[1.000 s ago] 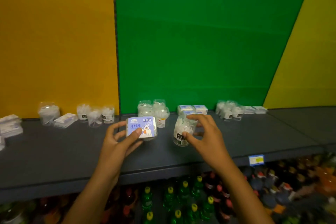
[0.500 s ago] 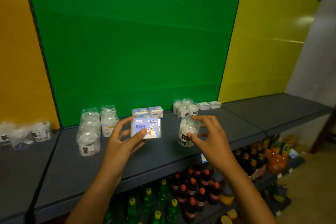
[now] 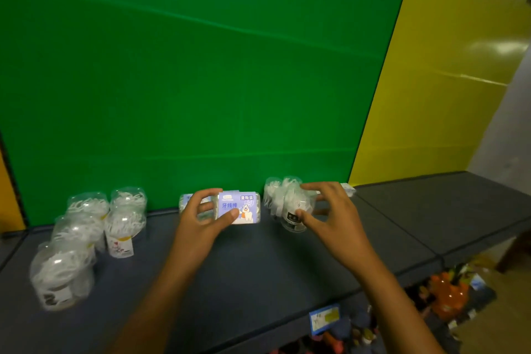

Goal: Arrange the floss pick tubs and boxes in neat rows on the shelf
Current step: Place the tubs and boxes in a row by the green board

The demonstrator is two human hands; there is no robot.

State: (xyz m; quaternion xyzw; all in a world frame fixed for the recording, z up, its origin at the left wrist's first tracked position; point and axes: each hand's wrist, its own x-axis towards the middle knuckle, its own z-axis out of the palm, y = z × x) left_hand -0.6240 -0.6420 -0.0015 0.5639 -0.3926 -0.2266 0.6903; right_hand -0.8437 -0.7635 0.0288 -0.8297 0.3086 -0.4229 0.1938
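My left hand (image 3: 202, 217) grips a blue-labelled floss pick box (image 3: 240, 208) just above the dark grey shelf (image 3: 258, 276), near the green back wall. Behind that hand another blue box (image 3: 185, 200) peeks out. My right hand (image 3: 330, 215) holds a clear floss pick tub (image 3: 296, 210) with a black label, right in front of a cluster of similar clear tubs (image 3: 273, 191). A small white box (image 3: 348, 189) lies past my right fingers. Several clear tubs (image 3: 86, 236) stand in two rows at the left.
A green panel forms the back wall, with a yellow panel to the right. A price tag (image 3: 324, 317) hangs on the shelf's front edge. Bottles (image 3: 448, 293) fill the lower shelf at the bottom right. The shelf continues to the right.
The view has swung rightward and moved closer. Both hands have carried the box and the tub farther back toward the wall and the rear items.
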